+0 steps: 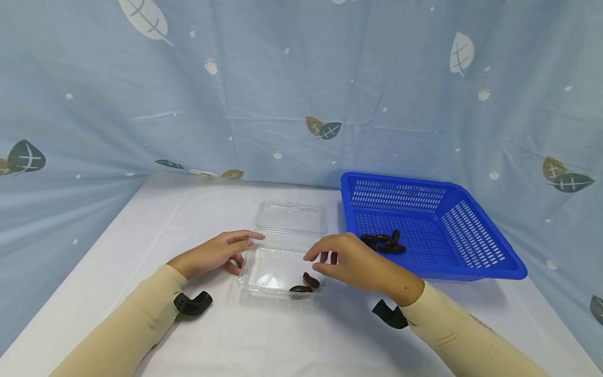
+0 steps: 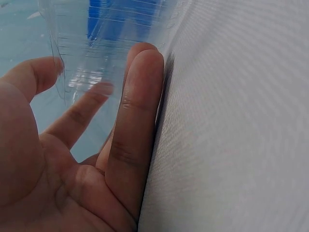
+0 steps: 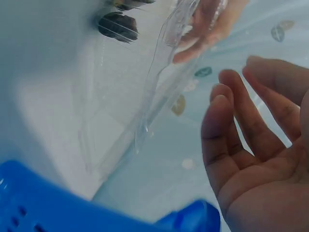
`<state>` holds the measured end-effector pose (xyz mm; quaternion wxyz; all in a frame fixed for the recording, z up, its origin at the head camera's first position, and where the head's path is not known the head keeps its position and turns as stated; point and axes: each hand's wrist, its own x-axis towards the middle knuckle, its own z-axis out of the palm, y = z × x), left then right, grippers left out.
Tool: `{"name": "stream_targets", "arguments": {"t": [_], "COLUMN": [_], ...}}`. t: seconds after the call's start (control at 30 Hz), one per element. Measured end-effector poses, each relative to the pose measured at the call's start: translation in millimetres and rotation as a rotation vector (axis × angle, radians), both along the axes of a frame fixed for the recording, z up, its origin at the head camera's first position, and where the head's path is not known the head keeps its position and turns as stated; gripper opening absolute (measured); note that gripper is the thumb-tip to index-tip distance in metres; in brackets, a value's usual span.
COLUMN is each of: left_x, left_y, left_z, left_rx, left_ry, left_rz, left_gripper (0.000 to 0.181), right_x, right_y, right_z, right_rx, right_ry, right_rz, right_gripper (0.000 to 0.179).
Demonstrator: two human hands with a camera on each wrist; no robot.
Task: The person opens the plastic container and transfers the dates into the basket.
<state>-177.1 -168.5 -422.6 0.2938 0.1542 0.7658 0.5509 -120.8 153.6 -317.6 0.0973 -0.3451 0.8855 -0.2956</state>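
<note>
A clear plastic clamshell box (image 1: 270, 267) lies on the table with its lid folded back. Two dark brown, glossy oblong pieces that look like dates (image 1: 311, 280) are in the box's near right corner. At the box's left side is my left hand (image 1: 216, 254), its fingers extended and touching the edge near the hinge. Above the box's right edge hovers my right hand (image 1: 353, 262), fingers loosely bent with nothing between them, as the right wrist view shows. More of the dark date-like pieces (image 1: 383, 243) lie in the blue basket (image 1: 471, 233), to the right.
White cloth (image 1: 212, 335) covers the table. Behind it hangs a blue curtain (image 1: 264, 94) with a leaf print. The basket's raised rim stands just beyond my right hand. A black curved piece sits at each wrist.
</note>
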Motion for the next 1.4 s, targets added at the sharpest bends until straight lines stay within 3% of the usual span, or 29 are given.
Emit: {"name": "stream_targets", "arguments": {"t": [0.3, 0.5, 0.6, 1.2, 1.4], "left_x": [-0.2, -0.8, -0.7, 1.0, 0.9], "left_y": [1.8, 3.0, 2.9, -0.2, 0.1], "left_z": [0.5, -0.1, -0.3, 0.9, 1.0], "left_rx": [0.000, 0.003, 0.001, -0.002, -0.008], "left_ry": [-0.002, -0.002, -0.003, -0.013, -0.007], "left_rz": [0.002, 0.000, 0.000, 0.016, 0.011], "left_gripper": [0.045, 0.046, 0.046, 0.046, 0.045], "right_x": [-20.1, -26.3, -28.3, -33.5, -32.5], "right_y": [-21, -29, -32, -41, -42], "right_z": [-15.8, -25.6, -28.5, -34.4, -36.4], "right_rx": [0.170, 0.235, 0.271, 0.324, 0.336], "right_ry": [-0.106, -0.186, -0.187, -0.224, -0.234], "right_rz": [0.111, 0.134, 0.148, 0.245, 0.241], "right_gripper": [0.018, 0.013, 0.013, 0.013, 0.012]}}
